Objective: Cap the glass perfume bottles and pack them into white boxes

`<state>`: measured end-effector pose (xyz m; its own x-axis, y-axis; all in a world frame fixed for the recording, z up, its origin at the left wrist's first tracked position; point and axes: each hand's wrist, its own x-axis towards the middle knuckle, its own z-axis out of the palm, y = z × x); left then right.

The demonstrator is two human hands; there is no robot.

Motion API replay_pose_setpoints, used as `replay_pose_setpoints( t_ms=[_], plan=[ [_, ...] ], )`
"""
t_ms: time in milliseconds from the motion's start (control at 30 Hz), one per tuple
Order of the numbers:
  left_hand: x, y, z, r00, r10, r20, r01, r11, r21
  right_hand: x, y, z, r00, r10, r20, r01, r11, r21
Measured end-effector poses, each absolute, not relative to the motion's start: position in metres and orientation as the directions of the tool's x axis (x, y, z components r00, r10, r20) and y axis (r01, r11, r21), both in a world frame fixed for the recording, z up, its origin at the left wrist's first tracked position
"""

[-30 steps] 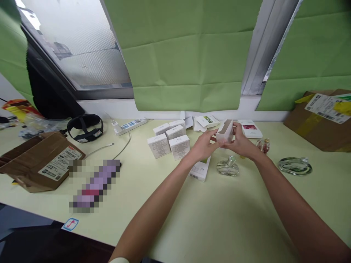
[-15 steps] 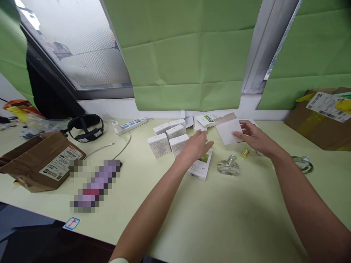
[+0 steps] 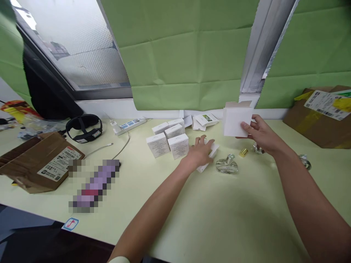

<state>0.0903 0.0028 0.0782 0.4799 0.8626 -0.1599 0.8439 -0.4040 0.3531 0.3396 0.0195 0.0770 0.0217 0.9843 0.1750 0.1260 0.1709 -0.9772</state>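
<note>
My right hand [image 3: 261, 133] pinches a blank white carton [image 3: 236, 122], held upright above the table with a flap at its top. My left hand [image 3: 199, 152] curls over a flat white box [image 3: 203, 168], which tilts up on edge under the fingers; much of it is hidden. Just right of that box a clear glass perfume bottle [image 3: 227, 166] lies on the table. A small gold piece [image 3: 243, 152] sits beyond the bottle. Beside my right wrist another shiny glass item [image 3: 257, 148] is partly covered.
Several printed white boxes [image 3: 178, 146] stand left of my left hand. Flattened packaging [image 3: 206, 119] lies behind. A glass item [image 3: 305, 162] is beyond my right forearm. Cardboard boxes [image 3: 59, 160] flank both sides. A head strap device [image 3: 85, 129], power strip [image 3: 133, 125] and pixelated phone-like object [image 3: 95, 186] lie left.
My right hand has raised the white carton and turned it upright, its sides opening out. The flat box under my left hand has gone from lying flat to tilted, moving slightly right.
</note>
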Motion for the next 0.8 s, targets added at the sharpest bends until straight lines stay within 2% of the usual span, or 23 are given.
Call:
replay_pose_setpoints(
  t_ms=[133,200,267,367,500,600,700,800],
  plan=[
    [0.082,0.017,0.08,0.483,0.875,0.027,0.54,-0.323,0.777,0.339,0.016,0.084,0.032,0.98,0.195,0.065,0.193,-0.979],
    [0.078,0.022,0.077,0.478,0.877,0.04,0.369,-0.242,0.898,0.338,0.014,0.087,0.02,0.982,0.188,0.05,0.187,-0.981],
    [0.075,0.025,0.075,0.506,0.861,0.04,0.23,-0.179,0.957,0.336,0.012,0.089,-0.014,0.984,0.179,0.037,0.18,-0.983],
    [0.073,0.025,0.072,0.612,0.788,0.062,0.084,-0.143,0.986,0.333,0.011,0.089,-0.057,0.979,0.195,-0.005,0.195,-0.981],
    [0.077,0.018,0.076,0.718,0.687,0.116,0.061,-0.227,0.972,0.328,0.012,0.085,-0.087,0.977,0.192,-0.011,0.192,-0.981],
    [0.084,0.015,0.076,0.65,0.746,0.147,0.213,-0.365,0.906,0.324,0.013,0.084,-0.093,0.975,0.202,0.014,0.204,-0.979],
    [0.088,0.017,0.071,0.503,0.849,0.163,0.428,-0.409,0.806,0.322,0.012,0.085,-0.084,0.969,0.233,0.043,0.238,-0.97],
    [0.086,0.022,0.067,0.451,0.854,0.26,0.468,-0.474,0.746,0.324,0.009,0.09,-0.065,0.962,0.265,0.078,0.27,-0.96]
  ],
)
